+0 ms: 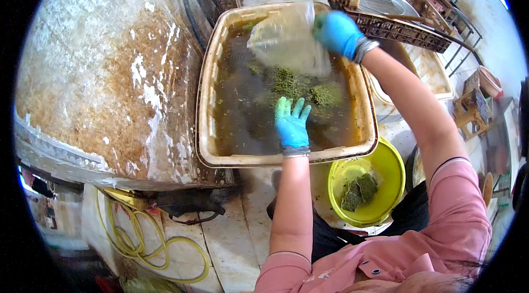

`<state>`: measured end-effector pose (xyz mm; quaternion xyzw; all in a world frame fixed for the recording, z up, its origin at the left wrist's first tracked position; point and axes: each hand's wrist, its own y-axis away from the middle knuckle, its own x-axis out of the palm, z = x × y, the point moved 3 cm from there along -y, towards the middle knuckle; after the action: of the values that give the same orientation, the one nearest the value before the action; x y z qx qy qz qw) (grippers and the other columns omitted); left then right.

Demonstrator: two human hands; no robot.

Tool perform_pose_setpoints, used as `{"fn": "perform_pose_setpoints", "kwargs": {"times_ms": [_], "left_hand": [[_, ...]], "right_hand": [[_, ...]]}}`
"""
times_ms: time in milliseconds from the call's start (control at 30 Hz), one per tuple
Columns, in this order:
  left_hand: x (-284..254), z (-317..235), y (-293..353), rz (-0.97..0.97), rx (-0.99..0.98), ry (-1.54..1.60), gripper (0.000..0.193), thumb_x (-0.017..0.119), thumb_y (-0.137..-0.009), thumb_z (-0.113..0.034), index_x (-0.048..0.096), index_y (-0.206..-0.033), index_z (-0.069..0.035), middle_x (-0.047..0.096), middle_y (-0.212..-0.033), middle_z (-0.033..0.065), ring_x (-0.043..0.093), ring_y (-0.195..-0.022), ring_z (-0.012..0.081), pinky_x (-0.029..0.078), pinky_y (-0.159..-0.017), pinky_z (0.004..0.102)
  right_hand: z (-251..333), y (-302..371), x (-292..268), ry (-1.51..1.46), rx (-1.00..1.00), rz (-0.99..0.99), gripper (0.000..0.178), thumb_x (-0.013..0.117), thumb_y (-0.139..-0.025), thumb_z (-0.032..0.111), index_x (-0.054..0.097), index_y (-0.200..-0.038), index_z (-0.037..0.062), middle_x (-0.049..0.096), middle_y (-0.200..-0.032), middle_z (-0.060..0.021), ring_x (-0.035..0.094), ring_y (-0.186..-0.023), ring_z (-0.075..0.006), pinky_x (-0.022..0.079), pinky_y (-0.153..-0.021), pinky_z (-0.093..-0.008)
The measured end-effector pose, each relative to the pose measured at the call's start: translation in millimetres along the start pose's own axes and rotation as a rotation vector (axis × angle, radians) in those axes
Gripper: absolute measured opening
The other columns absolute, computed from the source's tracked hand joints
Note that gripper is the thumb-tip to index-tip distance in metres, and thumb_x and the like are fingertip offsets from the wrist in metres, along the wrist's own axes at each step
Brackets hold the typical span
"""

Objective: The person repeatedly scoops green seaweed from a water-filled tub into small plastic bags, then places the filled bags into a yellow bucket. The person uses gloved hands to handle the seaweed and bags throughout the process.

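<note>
My right hand (340, 33), in a blue glove, is closed on the edge of a translucent plastic bag-like thing (289, 39). It is smeared by motion and held over the far side of a large cream tub (205, 111) of murky brown water. My left hand (292, 126), also gloved, has its fingers spread above the water near the tub's front edge, and its fingertips look green. Just beyond them a clump of green weed-like stuff (284, 81) floats, with a second green clump (326, 95) to its right.
A yellow-green bucket (336, 196) holding dark green lumps stands right of the tub's front edge. On the left is a stained, peeling slab (93, 83). A yellow hose (128, 246) lies coiled on the tiles. Brown plastic crates (394, 25) stand at the back right.
</note>
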<state>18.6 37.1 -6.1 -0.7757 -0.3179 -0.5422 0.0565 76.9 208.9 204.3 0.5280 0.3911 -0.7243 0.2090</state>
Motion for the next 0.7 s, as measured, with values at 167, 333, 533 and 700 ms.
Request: {"fn": "perform_pose_setpoints", "kwargs": {"times_ms": [167,333,533,700], "left_hand": [[10,14,2,0.016,-0.023,-0.063,0.054,0.050,-0.091,-0.029,0.038,-0.134,0.000,0.022,-0.149,0.0209,0.044,-0.123,0.0398,0.040,-0.099,0.0552],[14,24,8,-0.027,-0.033,-0.174,0.050,0.045,-0.093,-0.028,0.039,-0.135,-0.001,0.027,-0.146,0.0214,0.044,-0.123,0.0394,0.040,-0.099,0.0546],[23,57,14,0.017,-0.151,-0.362,0.044,0.053,-0.090,-0.022,0.047,-0.129,-0.004,0.046,-0.128,0.0184,0.052,-0.110,0.0359,0.047,-0.089,0.0507],[43,55,30,0.000,0.133,-0.622,0.054,0.066,-0.081,-0.011,0.048,-0.132,-0.006,0.050,-0.124,0.0121,0.053,-0.110,0.0236,0.049,-0.081,0.0409]], "right_hand": [[-34,47,0,-0.010,0.039,0.044,0.022,0.056,-0.080,0.024,0.066,-0.085,0.0050,0.065,-0.083,-0.0208,0.063,-0.079,-0.0400,0.050,-0.073,-0.0472],[-52,78,-30,-0.139,0.102,-0.070,0.025,0.058,-0.082,0.029,0.066,-0.088,0.0059,0.064,-0.081,-0.0209,0.063,-0.079,-0.0398,0.051,-0.071,-0.0459],[-77,108,-38,-0.171,0.078,0.055,0.024,0.059,-0.079,0.025,0.066,-0.086,0.0032,0.063,-0.083,-0.0235,0.061,-0.077,-0.0414,0.049,-0.071,-0.0457],[-70,121,-56,-0.225,0.049,0.080,0.024,0.058,-0.078,0.021,0.067,-0.092,0.0038,0.063,-0.085,-0.0232,0.061,-0.078,-0.0402,0.050,-0.072,-0.0429]]}}
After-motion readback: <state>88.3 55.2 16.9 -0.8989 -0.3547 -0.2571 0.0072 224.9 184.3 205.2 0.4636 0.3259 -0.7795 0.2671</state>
